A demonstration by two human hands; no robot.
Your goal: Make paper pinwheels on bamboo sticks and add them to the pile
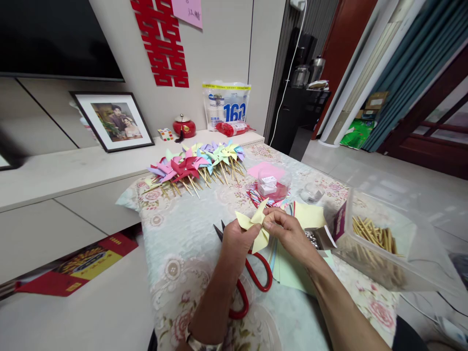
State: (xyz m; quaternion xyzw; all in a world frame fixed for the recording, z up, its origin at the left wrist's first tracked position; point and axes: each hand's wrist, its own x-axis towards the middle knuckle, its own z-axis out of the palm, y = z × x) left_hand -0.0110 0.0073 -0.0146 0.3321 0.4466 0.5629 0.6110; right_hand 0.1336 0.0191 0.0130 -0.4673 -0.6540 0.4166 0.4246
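Note:
Between my two hands is a pale yellow paper pinwheel with its blades folded toward the middle. My left hand grips it from the left, thumb near the centre. The fingers of my right hand pinch it at the centre from the right; anything small between them is hidden. Under my left forearm lie scissors with red handles, partly covered. Right of my hands, a small box of shiny metal pieces rests on sheets of pale green paper.
Several finished pinwheels on sticks lie at the table's far left. A clear tub of wooden sticks stands on the right. Behind my hands are a round clear container, pink paper and a yellow sheet.

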